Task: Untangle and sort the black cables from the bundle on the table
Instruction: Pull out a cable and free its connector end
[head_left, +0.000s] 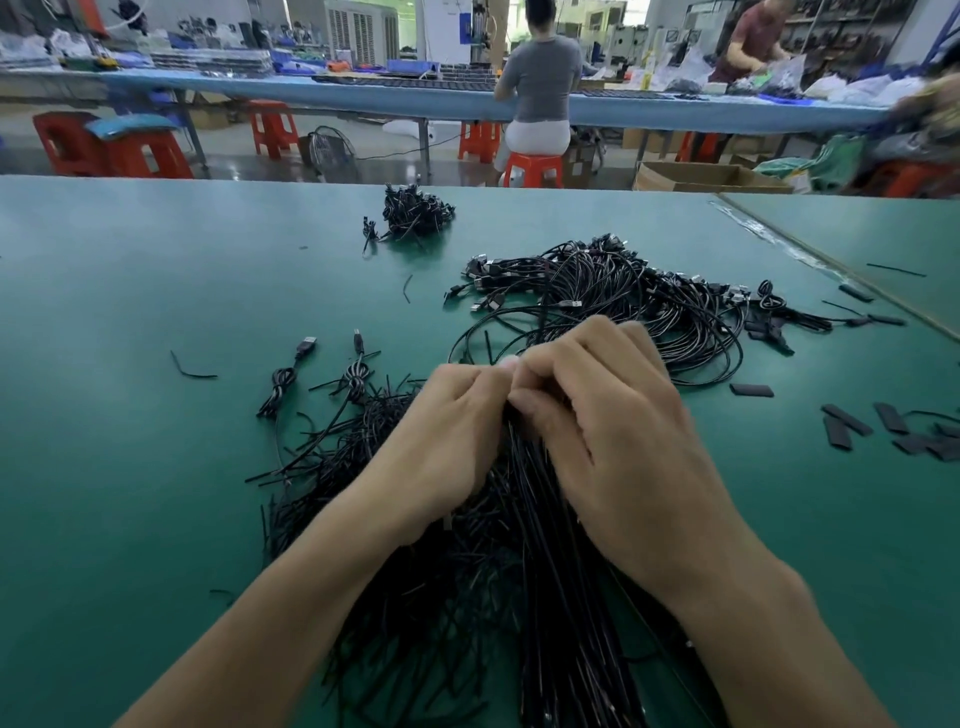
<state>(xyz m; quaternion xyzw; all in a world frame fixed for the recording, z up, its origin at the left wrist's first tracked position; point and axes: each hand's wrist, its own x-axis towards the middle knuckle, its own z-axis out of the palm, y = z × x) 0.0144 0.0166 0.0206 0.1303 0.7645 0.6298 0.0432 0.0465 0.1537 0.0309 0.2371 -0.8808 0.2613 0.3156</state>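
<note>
Head view: two bare hands work at the far end of a bundle of thin black cables (519, 571). It lies on a flat green table mat (130, 467), right in front of the person.
Left hand: the left hand (447, 436) has its fingers curled in tight, and the tips pinch strands of the bundle.
Right hand: the right hand (613, 415) is curled too. Its tips touch the left hand's tips and seem to nip the same strands, but which strand is hidden.
Why held so: I think one hand holds the bunch while the other picks one cable loose.
Bundle feel: long, skinny, smooth strands, mostly straight, bendy and easy to snag.
Just past the bundle: a pile of looped black cables with small metal plugs (623, 291).
Far past the bundle: a small tight heap of black cables (415, 210), probably sorted ones.
Left of the bundle: two knotted black cables with plugs (283, 387).
Right of the bundle: short flat black pieces (847, 426), scattered about.
</note>
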